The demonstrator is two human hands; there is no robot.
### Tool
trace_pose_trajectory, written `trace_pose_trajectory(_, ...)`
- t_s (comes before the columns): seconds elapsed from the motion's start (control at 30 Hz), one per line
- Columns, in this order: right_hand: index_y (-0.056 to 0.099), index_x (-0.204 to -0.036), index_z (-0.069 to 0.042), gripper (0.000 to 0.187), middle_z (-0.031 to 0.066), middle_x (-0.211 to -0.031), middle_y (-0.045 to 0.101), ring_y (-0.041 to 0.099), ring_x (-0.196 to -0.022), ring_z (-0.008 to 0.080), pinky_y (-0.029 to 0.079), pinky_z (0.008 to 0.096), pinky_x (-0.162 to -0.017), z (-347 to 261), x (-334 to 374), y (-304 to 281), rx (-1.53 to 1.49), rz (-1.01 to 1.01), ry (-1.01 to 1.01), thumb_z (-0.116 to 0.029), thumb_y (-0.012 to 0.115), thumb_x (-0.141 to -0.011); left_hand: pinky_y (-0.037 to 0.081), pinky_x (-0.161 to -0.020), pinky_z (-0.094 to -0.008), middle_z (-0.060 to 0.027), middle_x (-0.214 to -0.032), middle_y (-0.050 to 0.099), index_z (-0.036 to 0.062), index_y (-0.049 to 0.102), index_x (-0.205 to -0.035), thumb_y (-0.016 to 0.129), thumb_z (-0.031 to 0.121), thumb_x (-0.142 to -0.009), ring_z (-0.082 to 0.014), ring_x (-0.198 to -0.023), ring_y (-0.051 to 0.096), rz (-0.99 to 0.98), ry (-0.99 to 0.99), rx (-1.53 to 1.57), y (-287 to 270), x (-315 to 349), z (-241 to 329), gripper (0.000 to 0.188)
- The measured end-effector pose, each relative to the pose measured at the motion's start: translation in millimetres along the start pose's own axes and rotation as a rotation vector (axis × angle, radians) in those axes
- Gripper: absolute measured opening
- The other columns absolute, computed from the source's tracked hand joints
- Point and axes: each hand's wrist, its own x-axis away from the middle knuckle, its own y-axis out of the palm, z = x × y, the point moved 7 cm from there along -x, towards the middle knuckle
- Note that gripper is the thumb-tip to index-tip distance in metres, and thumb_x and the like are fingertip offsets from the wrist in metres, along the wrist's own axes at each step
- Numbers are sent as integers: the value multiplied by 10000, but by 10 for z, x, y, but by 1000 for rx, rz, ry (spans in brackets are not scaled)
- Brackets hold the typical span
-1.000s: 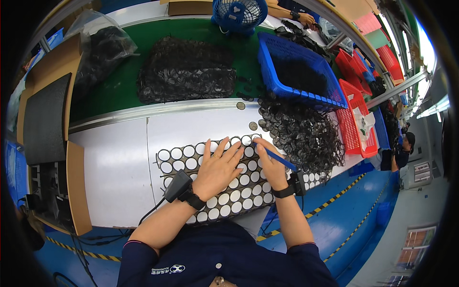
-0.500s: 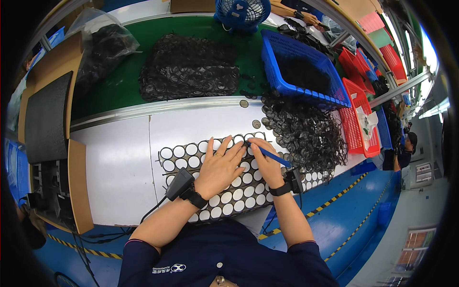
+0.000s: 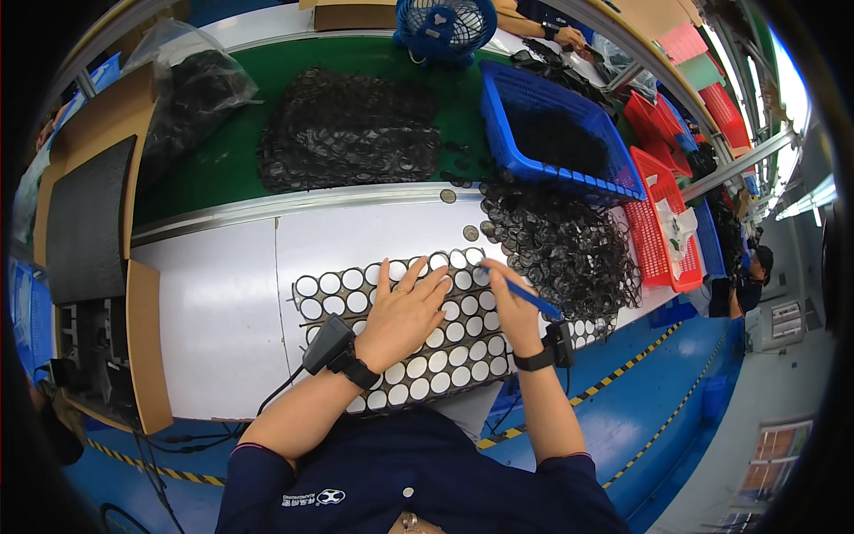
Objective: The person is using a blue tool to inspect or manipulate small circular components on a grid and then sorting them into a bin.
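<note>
A dark sheet with rows of white round discs lies on the white worktop in front of me. My left hand rests palm down on its middle, fingers spread, holding nothing. In my right hand is a slim blue pen-shaped tool, gripped between thumb and fingers. It slants across the hand, its rear end pointing right; the fingers hide its tip near the sheet's far right corner. Just beyond that corner, a heap of black round pieces spreads to the right, with a loose disc beside it.
A blue basket of black pieces stands behind the heap, with a red basket to its right. Stacked black sheets and a blue fan are on the green surface. A cardboard box stands left. Another person's hand shows far back.
My right hand has moved right with the blue tool, away from my left fingertips, uncovering white discs at the far edge. My left hand stays nearly in place on the sheet.
</note>
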Motion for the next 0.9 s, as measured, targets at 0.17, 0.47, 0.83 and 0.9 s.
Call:
trace_pose_trajectory(0.17, 711, -1147, 9, 248, 164, -1145, 720, 667, -1092, 278, 497, 365, -965, 31, 237, 228, -16, -11, -30, -165, 609, -1002, 217, -1152, -672, -38, -1428, 573, 153, 646, -1323, 642, 291, -956, -290, -1430, 395, -24, 26, 8, 9, 45, 37, 392)
trace_pose_trajectory(0.47, 722, -1128, -8, 230, 161, -1120, 724, 663, -1087, 306, 496, 383, -962, 37, 228, 248, 65, 5, -101, -157, 608, -995, 211, -1153, -674, -48, -1430, 575, 140, 647, -1324, 643, 294, -955, -293, -1430, 397, -35, 32, 18, 13, 47, 38, 400)
trace_pose_trajectory(0.83, 713, -1152, -28, 226, 159, -1138, 712, 651, -1113, 322, 471, 419, -995, -41, 271, 272, 210, 30, -236, -141, 631, -974, 228, -1142, -675, -54, -1430, 575, 134, 648, -1320, 646, 295, -950, -296, -1422, 410, -22, 39, 21, 8, 50, 44, 404)
trace_pose_trajectory(0.9, 693, -1184, -25, 242, 157, -1166, 701, 644, -1132, 321, 455, 429, -1015, -246, 314, 405, 448, 19, -388, -109, 639, -964, 230, -1140, -676, -54, -1431, 574, 133, 648, -1318, 647, 295, -949, -297, -1421, 412, -26, 36, 12, 6, 60, 35, 403)
